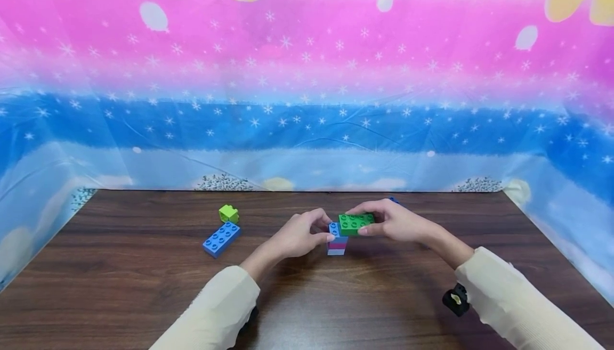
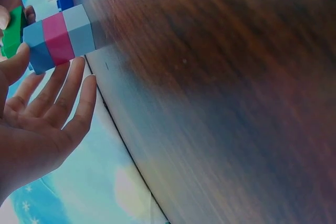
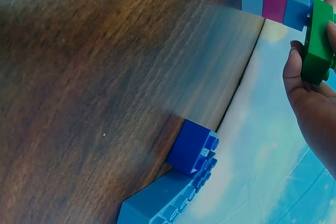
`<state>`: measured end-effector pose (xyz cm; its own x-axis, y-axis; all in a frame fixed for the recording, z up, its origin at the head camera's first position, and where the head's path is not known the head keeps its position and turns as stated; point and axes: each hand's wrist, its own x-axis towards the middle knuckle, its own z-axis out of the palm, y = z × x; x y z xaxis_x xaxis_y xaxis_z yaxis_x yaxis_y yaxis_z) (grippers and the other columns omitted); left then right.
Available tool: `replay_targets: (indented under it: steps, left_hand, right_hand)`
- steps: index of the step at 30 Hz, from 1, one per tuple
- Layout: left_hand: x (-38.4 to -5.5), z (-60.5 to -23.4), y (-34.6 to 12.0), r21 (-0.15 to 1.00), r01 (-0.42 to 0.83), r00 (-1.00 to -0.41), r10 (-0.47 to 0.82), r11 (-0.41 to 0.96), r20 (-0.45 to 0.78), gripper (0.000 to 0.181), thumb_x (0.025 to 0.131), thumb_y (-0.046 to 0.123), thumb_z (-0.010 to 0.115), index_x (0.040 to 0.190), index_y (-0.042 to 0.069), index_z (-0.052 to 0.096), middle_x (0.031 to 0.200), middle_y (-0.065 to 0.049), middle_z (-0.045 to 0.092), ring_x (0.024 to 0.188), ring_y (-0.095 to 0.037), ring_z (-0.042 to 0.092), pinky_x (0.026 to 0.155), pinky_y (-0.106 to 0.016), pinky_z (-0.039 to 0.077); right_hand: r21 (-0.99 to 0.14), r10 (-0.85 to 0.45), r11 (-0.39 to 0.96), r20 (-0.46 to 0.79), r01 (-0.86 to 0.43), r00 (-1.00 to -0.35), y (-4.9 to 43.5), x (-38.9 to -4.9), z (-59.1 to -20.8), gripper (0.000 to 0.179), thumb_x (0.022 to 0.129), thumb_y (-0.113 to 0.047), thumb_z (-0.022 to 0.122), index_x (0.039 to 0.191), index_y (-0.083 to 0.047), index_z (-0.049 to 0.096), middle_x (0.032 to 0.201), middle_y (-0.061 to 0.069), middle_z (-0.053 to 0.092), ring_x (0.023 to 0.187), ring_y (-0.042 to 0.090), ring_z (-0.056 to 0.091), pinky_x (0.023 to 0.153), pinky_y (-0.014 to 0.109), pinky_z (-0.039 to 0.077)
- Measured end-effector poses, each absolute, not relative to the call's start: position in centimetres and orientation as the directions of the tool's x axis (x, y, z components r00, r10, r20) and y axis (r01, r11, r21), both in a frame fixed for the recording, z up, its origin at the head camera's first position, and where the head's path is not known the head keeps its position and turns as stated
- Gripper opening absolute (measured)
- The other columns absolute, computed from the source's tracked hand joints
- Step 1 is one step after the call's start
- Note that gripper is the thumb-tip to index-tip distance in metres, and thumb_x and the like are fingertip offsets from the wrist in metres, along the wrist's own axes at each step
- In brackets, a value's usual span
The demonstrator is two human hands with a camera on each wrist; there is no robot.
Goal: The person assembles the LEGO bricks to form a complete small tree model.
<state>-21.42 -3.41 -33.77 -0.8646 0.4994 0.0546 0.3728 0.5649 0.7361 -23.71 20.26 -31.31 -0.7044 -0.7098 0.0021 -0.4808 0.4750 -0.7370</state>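
Observation:
A small stack point(image 1: 337, 245) stands upright on the table, with a blue block point(image 2: 39, 47) on top, a magenta block point(image 2: 58, 38) in the middle and a pale blue-grey block point(image 2: 80, 29) at the bottom. My left hand point(image 1: 299, 233) pinches the top blue block between thumb and fingers. My right hand point(image 1: 395, 221) grips a long green brick point(image 1: 356, 224) by its right part. The green brick's left end lies over the right side of the top blue block, the rest jutting out to the right. Whether its studs are pressed together cannot be told.
On the left of the wooden table point(image 1: 158, 296) lie a long blue brick point(image 1: 221, 239) and a lime green block point(image 1: 228, 213). Beyond my right hand, a dark blue block point(image 3: 192, 146) sits beside a long blue brick point(image 3: 157, 198). A printed cloth point(image 1: 307, 126) borders the table.

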Motion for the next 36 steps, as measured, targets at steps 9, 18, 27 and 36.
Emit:
replay_targets:
  steps: [9,18,27,36]
  left_hand:
    - [-21.49,-33.59,-3.32,0.731,0.375,-0.863,0.502,0.57,0.051,0.018,0.089,0.018,0.061,0.103,0.007,0.056,0.104,-0.009,0.062,0.096,-0.021,0.057,0.08,-0.037,0.045]
    - [-21.5,-33.54,-3.43,0.73,0.364,-0.869,0.493,0.578,0.043,0.018,0.089,0.019,0.06,0.103,0.008,0.056,0.104,-0.009,0.062,0.095,-0.02,0.057,0.08,-0.036,0.045]
    - [-21.41,-33.5,-3.37,0.731,0.357,-0.871,0.489,0.581,0.036,0.018,0.09,0.019,0.06,0.104,0.009,0.056,0.103,-0.008,0.062,0.094,-0.019,0.057,0.08,-0.036,0.045]
    - [-21.29,-33.58,-3.33,0.736,0.354,-0.871,0.489,0.577,0.035,0.018,0.09,0.02,0.059,0.104,0.009,0.056,0.105,-0.009,0.062,0.097,-0.02,0.057,0.082,-0.037,0.045]
  right_hand:
    - [-0.713,-0.704,0.492,0.012,-0.499,-0.71,20.2,-23.81,-31.06,0.037,0.087,-0.013,0.063,0.123,-0.006,0.057,0.11,0.006,0.06,0.08,0.018,0.055,0.069,0.031,0.047]
    - [-0.747,-0.707,0.484,-0.027,-0.456,-0.707,20.08,-24.04,-31.06,0.037,0.087,-0.011,0.062,0.124,-0.004,0.056,0.103,0.007,0.062,0.074,0.018,0.053,0.063,0.03,0.045]
    - [-0.747,-0.703,0.491,-0.035,-0.449,-0.711,20.08,-24.03,-31.22,0.037,0.088,-0.012,0.061,0.124,-0.005,0.056,0.101,0.006,0.062,0.075,0.018,0.053,0.064,0.033,0.046]
    - [-0.74,-0.698,0.501,-0.04,-0.448,-0.715,20.22,-23.65,-31.18,0.038,0.089,-0.014,0.061,0.126,-0.012,0.055,0.11,0.002,0.06,0.084,0.018,0.057,0.071,0.036,0.048]
